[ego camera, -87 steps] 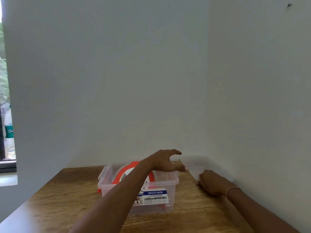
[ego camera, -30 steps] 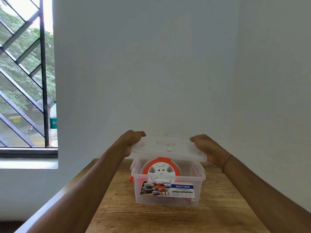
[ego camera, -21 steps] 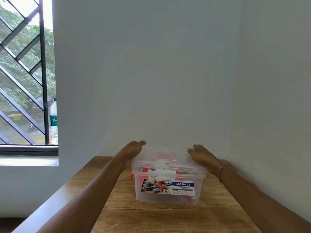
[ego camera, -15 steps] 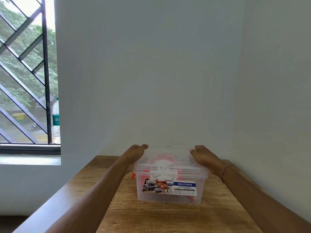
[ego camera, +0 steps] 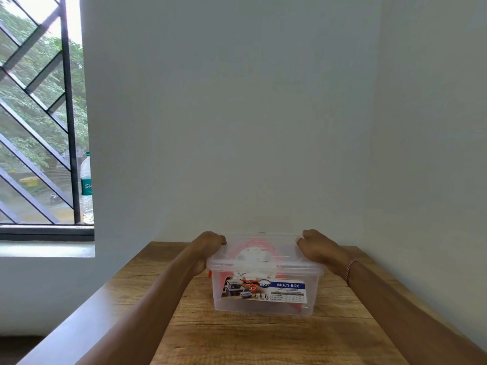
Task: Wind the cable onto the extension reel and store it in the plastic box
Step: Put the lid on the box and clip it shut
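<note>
Plastic box (ego camera: pixel 263 304), clear-walled, stands on the wooden table (ego camera: pixel 263 338) near its far end, close to the corner where two pale walls (ego camera: pixel 250 114) meet; it sits upright, its long front face turned toward the camera. To the left, a window (ego camera: pixel 39 114) with dark diagonal bars looks out on green trees, and a bottle with a green band (ego camera: pixel 86 185) stands at the window's right edge. Both forearms reach in from the bottom of the view toward the box. A clear lid (ego camera: pixel 263 251) lies across the top of the box, level with the rim. The left hand (ego camera: pixel 208 246) grips the lid's left end, fingers curled over its top edge and down the side of the box. The right hand (ego camera: pixel 319 248) does the same at the right end, fingers bent over the lid's far right corner; a thin bracelet (ego camera: pixel 350 267) circles that wrist. Through the lid and front wall the red-and-white extension reel (ego camera: pixel 254 255) shows inside the box, blurred by the plastic, so the cable cannot be made out. A printed label reading MULTI-BOX (ego camera: pixel 266 291) covers much of the front face. A small red tab (ego camera: pixel 210 273) pokes out just beside the box's left wall, below the rim.
</note>
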Action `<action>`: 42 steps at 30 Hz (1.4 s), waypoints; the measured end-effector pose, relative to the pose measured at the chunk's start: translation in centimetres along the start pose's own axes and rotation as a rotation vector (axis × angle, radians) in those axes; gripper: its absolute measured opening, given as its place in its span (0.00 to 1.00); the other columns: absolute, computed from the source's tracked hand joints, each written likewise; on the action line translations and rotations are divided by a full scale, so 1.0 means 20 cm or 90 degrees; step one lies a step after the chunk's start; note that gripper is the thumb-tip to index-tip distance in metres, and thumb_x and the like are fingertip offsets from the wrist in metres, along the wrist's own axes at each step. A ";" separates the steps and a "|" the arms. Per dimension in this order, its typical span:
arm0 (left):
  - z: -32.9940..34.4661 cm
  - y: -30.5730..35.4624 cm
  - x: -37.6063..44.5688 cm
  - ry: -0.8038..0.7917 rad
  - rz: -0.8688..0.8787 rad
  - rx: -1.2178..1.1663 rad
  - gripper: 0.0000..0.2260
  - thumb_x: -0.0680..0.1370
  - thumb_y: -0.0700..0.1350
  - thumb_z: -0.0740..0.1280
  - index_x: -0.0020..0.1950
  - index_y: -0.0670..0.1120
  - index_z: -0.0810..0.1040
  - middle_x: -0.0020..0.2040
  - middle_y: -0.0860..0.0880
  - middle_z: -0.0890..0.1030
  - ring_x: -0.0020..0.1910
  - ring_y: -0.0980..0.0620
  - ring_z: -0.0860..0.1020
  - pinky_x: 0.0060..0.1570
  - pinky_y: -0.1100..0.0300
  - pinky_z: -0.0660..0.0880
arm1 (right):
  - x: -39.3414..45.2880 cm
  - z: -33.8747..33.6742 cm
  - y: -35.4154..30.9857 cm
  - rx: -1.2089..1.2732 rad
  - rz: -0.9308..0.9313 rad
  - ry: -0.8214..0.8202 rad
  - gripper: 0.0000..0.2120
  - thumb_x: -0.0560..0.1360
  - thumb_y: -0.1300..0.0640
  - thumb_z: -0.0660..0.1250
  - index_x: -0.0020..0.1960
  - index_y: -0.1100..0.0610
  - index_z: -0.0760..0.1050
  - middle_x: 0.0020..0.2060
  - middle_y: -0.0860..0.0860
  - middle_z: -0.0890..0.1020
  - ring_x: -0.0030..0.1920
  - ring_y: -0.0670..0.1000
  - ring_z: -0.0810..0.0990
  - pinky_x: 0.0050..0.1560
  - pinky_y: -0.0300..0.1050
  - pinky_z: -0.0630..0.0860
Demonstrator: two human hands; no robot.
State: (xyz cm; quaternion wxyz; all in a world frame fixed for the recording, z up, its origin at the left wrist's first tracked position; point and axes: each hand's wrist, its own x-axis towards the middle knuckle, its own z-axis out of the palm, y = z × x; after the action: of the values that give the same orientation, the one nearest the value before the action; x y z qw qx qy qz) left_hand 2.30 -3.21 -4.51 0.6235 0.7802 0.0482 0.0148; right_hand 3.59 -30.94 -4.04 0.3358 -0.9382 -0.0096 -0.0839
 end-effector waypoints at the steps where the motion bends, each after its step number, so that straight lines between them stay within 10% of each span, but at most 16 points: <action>1: 0.00 0.00 0.00 -0.006 0.003 0.007 0.05 0.78 0.39 0.62 0.49 0.39 0.76 0.43 0.41 0.82 0.36 0.46 0.80 0.36 0.54 0.77 | 0.00 0.00 0.00 -0.011 -0.003 0.000 0.21 0.80 0.52 0.54 0.70 0.60 0.63 0.68 0.56 0.70 0.59 0.53 0.71 0.51 0.43 0.65; 6: 0.01 -0.01 0.01 -0.021 0.012 0.076 0.05 0.78 0.42 0.61 0.51 0.43 0.74 0.49 0.38 0.82 0.36 0.43 0.82 0.42 0.45 0.80 | -0.01 0.03 0.03 -0.038 -0.018 -0.005 0.20 0.81 0.52 0.51 0.70 0.59 0.64 0.68 0.56 0.70 0.60 0.53 0.71 0.53 0.43 0.66; 15: 0.01 0.01 0.01 0.009 -0.019 0.138 0.11 0.78 0.49 0.60 0.59 0.50 0.69 0.49 0.45 0.78 0.40 0.44 0.81 0.25 0.57 0.78 | 0.05 0.04 0.06 0.004 0.000 0.018 0.27 0.80 0.45 0.54 0.75 0.56 0.58 0.74 0.54 0.64 0.69 0.55 0.66 0.62 0.46 0.65; 21: 0.03 0.00 -0.01 0.100 -0.001 0.094 0.08 0.77 0.46 0.65 0.45 0.41 0.76 0.37 0.46 0.80 0.26 0.51 0.79 0.20 0.65 0.72 | -0.04 0.03 0.03 0.287 0.160 0.022 0.42 0.68 0.31 0.65 0.68 0.62 0.66 0.57 0.57 0.78 0.48 0.56 0.81 0.37 0.44 0.78; 26: 0.02 -0.01 -0.07 0.239 0.041 0.067 0.13 0.73 0.43 0.73 0.37 0.41 0.70 0.35 0.47 0.76 0.32 0.50 0.76 0.27 0.61 0.73 | -0.13 0.02 0.05 0.449 0.191 0.093 0.30 0.65 0.43 0.76 0.53 0.67 0.73 0.42 0.59 0.83 0.38 0.60 0.84 0.38 0.63 0.81; 30: 0.01 -0.01 -0.10 0.238 0.044 0.004 0.21 0.72 0.39 0.74 0.62 0.39 0.71 0.54 0.41 0.77 0.47 0.45 0.76 0.37 0.58 0.74 | -0.19 0.00 0.06 0.445 0.119 0.190 0.29 0.65 0.51 0.78 0.57 0.68 0.76 0.52 0.62 0.82 0.49 0.61 0.82 0.50 0.57 0.80; 35: 0.03 -0.06 -0.14 0.222 0.031 -0.103 0.25 0.73 0.36 0.71 0.69 0.39 0.70 0.60 0.45 0.77 0.53 0.46 0.75 0.49 0.55 0.74 | -0.29 0.05 0.06 0.533 0.106 0.157 0.28 0.68 0.55 0.76 0.65 0.62 0.72 0.57 0.56 0.80 0.52 0.55 0.81 0.53 0.53 0.79; 42: 0.05 -0.03 -0.20 0.073 -0.095 -0.322 0.06 0.75 0.29 0.66 0.48 0.39 0.74 0.51 0.35 0.80 0.48 0.35 0.81 0.49 0.39 0.79 | -0.34 0.09 0.06 0.774 0.133 0.078 0.18 0.72 0.63 0.71 0.60 0.58 0.75 0.48 0.58 0.84 0.38 0.57 0.85 0.34 0.50 0.80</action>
State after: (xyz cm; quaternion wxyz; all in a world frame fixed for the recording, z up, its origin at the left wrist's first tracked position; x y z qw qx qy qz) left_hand -1.69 -4.43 -5.15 0.7941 0.5920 0.1357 0.0248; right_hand -2.79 -30.37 -7.25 0.8164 -0.5687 0.0557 -0.0840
